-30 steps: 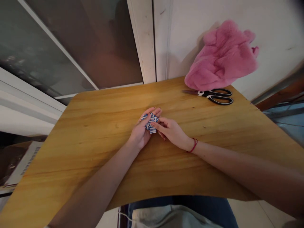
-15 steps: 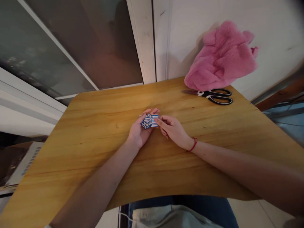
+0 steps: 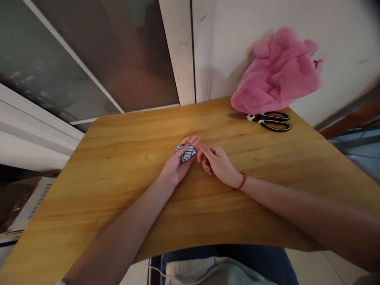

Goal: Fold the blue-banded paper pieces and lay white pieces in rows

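Note:
My left hand (image 3: 177, 163) lies palm up over the middle of the table, its thumb pressed across a small stack of blue-and-white striped paper pieces (image 3: 188, 152). Its other fingers stretch out beneath the pieces. They look like small printed labels or cards, too small to read. Close by on the right is my right hand (image 3: 218, 162), with a red string around its wrist. Its fingers are curled and the thumb rests against the index finger, just clear of the stack. Nothing shows between those fingertips.
Black-handled scissors (image 3: 267, 120) lie at the table's back right, blades pointing left. Behind them a pink plush cloth (image 3: 279, 75) leans against the white wall. The wooden table (image 3: 124, 158) meets a sliding door at the back. A cardboard box (image 3: 32, 202) stands off its left edge.
My right hand has let go of the striped piece it pinched at the stack's right side and drawn slightly away. My left thumb now lies across the pieces, which sit closer together.

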`<state>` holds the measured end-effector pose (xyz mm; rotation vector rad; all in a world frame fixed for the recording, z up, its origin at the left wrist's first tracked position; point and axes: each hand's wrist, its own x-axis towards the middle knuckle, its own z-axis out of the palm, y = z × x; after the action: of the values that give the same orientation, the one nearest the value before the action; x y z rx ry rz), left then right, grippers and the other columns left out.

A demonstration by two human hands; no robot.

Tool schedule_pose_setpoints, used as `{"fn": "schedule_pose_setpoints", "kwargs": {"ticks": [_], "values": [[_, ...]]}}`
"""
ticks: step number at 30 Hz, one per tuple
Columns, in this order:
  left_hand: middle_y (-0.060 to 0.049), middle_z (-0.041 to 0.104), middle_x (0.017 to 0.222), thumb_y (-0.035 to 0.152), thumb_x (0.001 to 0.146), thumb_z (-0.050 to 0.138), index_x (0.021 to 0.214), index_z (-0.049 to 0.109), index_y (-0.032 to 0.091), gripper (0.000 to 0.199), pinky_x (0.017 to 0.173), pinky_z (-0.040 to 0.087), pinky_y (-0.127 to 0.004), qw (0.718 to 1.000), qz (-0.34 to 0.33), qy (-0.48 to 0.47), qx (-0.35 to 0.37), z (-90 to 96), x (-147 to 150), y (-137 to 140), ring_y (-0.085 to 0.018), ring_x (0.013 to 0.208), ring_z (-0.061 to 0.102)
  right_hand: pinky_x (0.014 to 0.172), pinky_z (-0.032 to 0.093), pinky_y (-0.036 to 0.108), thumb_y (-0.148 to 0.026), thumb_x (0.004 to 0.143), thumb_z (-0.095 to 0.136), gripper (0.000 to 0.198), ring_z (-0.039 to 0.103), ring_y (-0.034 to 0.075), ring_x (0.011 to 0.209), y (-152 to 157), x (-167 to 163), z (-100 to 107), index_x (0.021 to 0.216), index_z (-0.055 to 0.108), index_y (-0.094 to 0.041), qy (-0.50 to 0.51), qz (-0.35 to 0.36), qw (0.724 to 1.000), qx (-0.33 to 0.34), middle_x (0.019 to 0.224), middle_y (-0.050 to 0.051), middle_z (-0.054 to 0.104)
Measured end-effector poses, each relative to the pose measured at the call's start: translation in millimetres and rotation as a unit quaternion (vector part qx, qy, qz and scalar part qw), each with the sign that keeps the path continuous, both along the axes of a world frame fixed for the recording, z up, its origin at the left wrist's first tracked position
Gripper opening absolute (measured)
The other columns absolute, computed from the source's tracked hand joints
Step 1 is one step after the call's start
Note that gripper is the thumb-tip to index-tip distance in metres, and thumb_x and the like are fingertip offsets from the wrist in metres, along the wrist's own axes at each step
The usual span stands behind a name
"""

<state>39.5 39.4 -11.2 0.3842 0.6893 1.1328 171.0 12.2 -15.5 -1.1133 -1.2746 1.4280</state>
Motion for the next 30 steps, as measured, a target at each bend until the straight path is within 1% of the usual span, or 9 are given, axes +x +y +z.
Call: {"fn": "schedule_pose_setpoints", "kwargs": {"ticks": [5, 10, 14, 18, 21, 24, 26, 28, 30], "values": [[-0.009, 0.061, 0.127, 0.016, 0.092, 0.045, 0.101, 0.056, 0.016, 0.015, 0.105, 0.041, -0.030, 0.999, 0.043, 0.008, 0.015, -3.3, 0.7, 1.7, -0.016, 0.121, 0.054, 0.037, 0.024, 0.019, -0.056, 0.090, 0.038, 0.052, 0.032, 0.004, 0.034, -2.5, -1.0, 3.8, 0.058, 0.048, -0.016, -0.099, 0.024, 0.994, 0.034, 0.039, -0.007, 0.035], [-0.008, 0.064, 0.123, 0.026, 0.094, 0.042, 0.098, 0.058, 0.017, 0.019, 0.108, 0.037, -0.035, 0.999, -0.009, 0.019, 0.041, -2.0, 5.3, -2.9, -0.019, 0.120, 0.055, 0.043, 0.029, 0.020, -0.048, 0.089, 0.046, 0.042, 0.040, 0.005, 0.042, -3.4, -1.0, 7.4, 0.063, 0.047, -0.016, -0.180, 0.068, 0.979, 0.070, 0.047, -0.005, 0.045], [-0.009, 0.066, 0.118, 0.026, 0.094, 0.042, 0.098, 0.059, 0.016, 0.020, 0.104, 0.040, -0.035, 0.997, -0.049, 0.021, 0.054, 0.5, 6.5, -6.3, -0.020, 0.117, 0.057, 0.045, 0.030, 0.020, -0.040, 0.090, 0.047, 0.034, 0.039, 0.005, 0.042, -1.5, 0.2, 2.5, 0.066, 0.048, -0.016, -0.164, 0.079, 0.980, 0.079, 0.048, -0.006, 0.045], [-0.008, 0.068, 0.112, 0.019, 0.090, 0.048, 0.104, 0.055, 0.018, 0.016, 0.089, 0.049, -0.033, 0.997, -0.025, 0.037, 0.061, 1.4, 4.0, -6.8, -0.019, 0.102, 0.066, 0.043, 0.028, 0.019, -0.044, 0.090, 0.046, 0.035, 0.037, 0.005, 0.041, 0.1, 1.8, 0.6, 0.067, 0.045, -0.017, -0.128, 0.084, 0.986, 0.059, 0.048, -0.007, 0.043], [-0.007, 0.068, 0.112, 0.012, 0.086, 0.054, 0.115, 0.049, 0.023, 0.032, 0.075, 0.052, -0.028, 0.995, -0.006, 0.062, 0.078, 2.1, 1.7, -7.1, -0.020, 0.098, 0.067, 0.042, 0.027, 0.019, -0.045, 0.090, 0.046, 0.035, 0.036, 0.004, 0.041, 0.3, 1.9, 1.8, 0.068, 0.044, -0.017, -0.108, 0.087, 0.989, 0.047, 0.049, -0.007, 0.041], [-0.007, 0.067, 0.114, 0.009, 0.083, 0.057, 0.124, 0.040, 0.029, 0.049, 0.070, 0.052, -0.027, 0.993, 0.015, 0.078, 0.091, 1.8, 0.4, -7.2, -0.021, 0.101, 0.066, 0.041, 0.027, 0.019, -0.044, 0.090, 0.046, 0.035, 0.036, 0.004, 0.041, 0.5, 1.4, 2.5, 0.067, 0.044, -0.017, -0.102, 0.081, 0.990, 0.048, 0.049, -0.007, 0.041], [-0.005, 0.067, 0.114, 0.010, 0.083, 0.057, 0.126, 0.037, 0.031, 0.052, 0.067, 0.052, -0.026, 0.991, 0.032, 0.085, 0.096, 0.8, 0.2, -6.7, -0.021, 0.101, 0.066, 0.040, 0.027, 0.019, -0.044, 0.090, 0.046, 0.034, 0.036, 0.005, 0.041, 0.7, 1.3, 2.5, 0.068, 0.045, -0.018, -0.107, 0.079, 0.990, 0.044, 0.049, -0.007, 0.041], [-0.005, 0.067, 0.112, 0.012, 0.084, 0.055, 0.123, 0.042, 0.030, 0.045, 0.066, 0.052, -0.025, 0.990, 0.041, 0.091, 0.100, -0.7, 0.5, -5.8, -0.021, 0.098, 0.067, 0.040, 0.028, 0.018, -0.044, 0.090, 0.046, 0.034, 0.037, 0.005, 0.040, 1.0, 1.4, 2.5, 0.069, 0.046, -0.017, -0.128, 0.086, 0.987, 0.042, 0.049, -0.007, 0.042], [-0.006, 0.067, 0.111, 0.017, 0.088, 0.052, 0.113, 0.051, 0.024, 0.026, 0.067, 0.053, -0.026, 0.990, 0.038, 0.094, 0.102, -1.8, 1.3, -5.2, -0.020, 0.094, 0.068, 0.040, 0.029, 0.018, -0.043, 0.090, 0.045, 0.034, 0.039, 0.005, 0.041, 1.1, 1.5, 2.8, 0.068, 0.045, -0.017, -0.151, 0.099, 0.983, 0.046, 0.049, -0.006, 0.044]]}}
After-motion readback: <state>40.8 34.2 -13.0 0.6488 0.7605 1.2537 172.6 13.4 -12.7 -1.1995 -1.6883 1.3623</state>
